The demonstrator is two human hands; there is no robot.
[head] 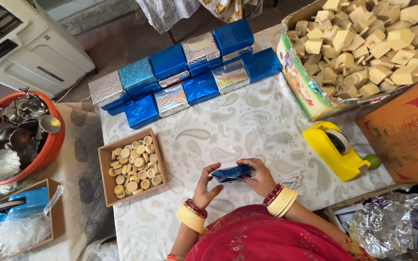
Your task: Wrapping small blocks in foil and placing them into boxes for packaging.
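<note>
Blue foil piece (231, 173) lengthwise between hands (233, 181)

Crumpled shiny blue foil piece (231, 173), held just above the patterned cloth.

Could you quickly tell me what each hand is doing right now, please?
Left hand: closed on one end of the blue foil piece.
Right hand: closed on its other end.
</note>
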